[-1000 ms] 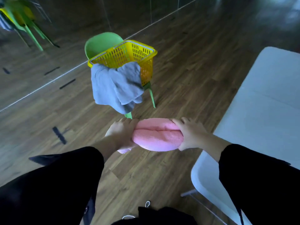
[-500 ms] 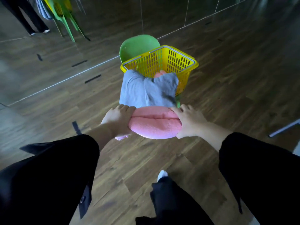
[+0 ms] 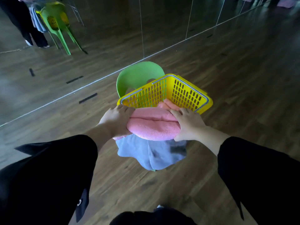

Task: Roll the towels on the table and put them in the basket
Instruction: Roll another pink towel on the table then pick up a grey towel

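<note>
I hold a rolled pink towel [image 3: 153, 126] by both ends over the near rim of the yellow basket [image 3: 180, 91]. My left hand [image 3: 116, 120] grips its left end, my right hand [image 3: 188, 124] grips its right end. Another pink towel [image 3: 168, 103] lies inside the basket, partly hidden behind the roll. A grey-blue towel [image 3: 149, 151] hangs over the basket's near side, below the roll. The basket sits on a green chair [image 3: 138, 75].
Wooden floor lies all around the chair. A mirror wall runs along the back and left, reflecting a green chair [image 3: 56, 23] and a standing person's legs [image 3: 30, 33]. My black sleeves fill the lower corners.
I have walked away from the white table, which has left the view, and come close to the basket. The pink roll has moved forward to the basket's near rim.
</note>
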Motion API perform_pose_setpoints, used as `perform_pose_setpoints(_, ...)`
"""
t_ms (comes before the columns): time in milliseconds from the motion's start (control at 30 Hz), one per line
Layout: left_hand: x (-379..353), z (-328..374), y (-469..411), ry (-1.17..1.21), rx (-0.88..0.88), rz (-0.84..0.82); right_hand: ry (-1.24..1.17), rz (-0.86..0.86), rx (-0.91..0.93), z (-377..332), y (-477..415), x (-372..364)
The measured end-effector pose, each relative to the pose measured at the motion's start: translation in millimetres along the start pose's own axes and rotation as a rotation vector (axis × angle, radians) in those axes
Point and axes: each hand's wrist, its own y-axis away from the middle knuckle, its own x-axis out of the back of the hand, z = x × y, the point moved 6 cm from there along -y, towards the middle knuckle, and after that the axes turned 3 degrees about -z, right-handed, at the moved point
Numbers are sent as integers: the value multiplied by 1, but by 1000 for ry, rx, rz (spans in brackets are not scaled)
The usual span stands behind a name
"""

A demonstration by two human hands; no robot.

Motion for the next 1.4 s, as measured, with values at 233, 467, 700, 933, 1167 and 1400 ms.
perform_pose_setpoints(233,12,-30,-132,-77,-119,12,-48,-15,-148,48,-95,15)
perform_pose_setpoints(467,-21,-37,-279,-47,-327,-116,-166,-102,-399,103,-169,-4)
perform_pose_setpoints(700,-70,-13,-402,-150,-659,-185,-240,-214,-663,134,-209,-43)
perform_pose_setpoints(933,-128,20,-468,-127,-849,-264,-308,-272,-878,147,-234,-104)
perform_pose_setpoints(1167,-201,46,-508,-136,-891,-306,-379,-303,-1002,163,-264,-170)
perform_pose_setpoints(1400,-265,60,-519,-235,-812,-319,-381,-268,-1016,177,-284,-228)
